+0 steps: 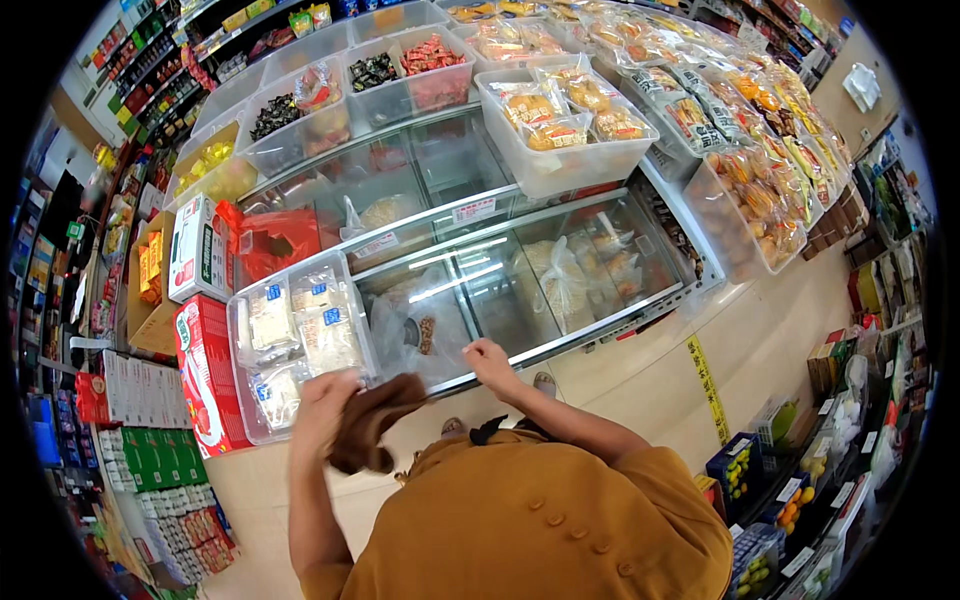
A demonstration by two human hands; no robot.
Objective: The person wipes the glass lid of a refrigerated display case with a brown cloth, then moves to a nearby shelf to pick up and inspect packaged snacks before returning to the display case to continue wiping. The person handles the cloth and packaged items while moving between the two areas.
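My left hand [328,397] is closed on a brown cloth [375,424], which hangs beside the plastic bin of white packaged food [289,337] and is blurred. My right hand [487,365] is near the front edge of a glass-topped chest freezer [495,277]; its fingers are curled and nothing shows in them. Under the glass lie a knotted clear bag of pale grains [564,289] and a clear bag with brown pieces [426,335].
Clear bins of wrapped bread [570,154] and candy [409,90] stand behind and beside the freezer. A red plastic bag [274,236] and cartons [199,259] are at the left. Fruit crates [739,469] line the right side.
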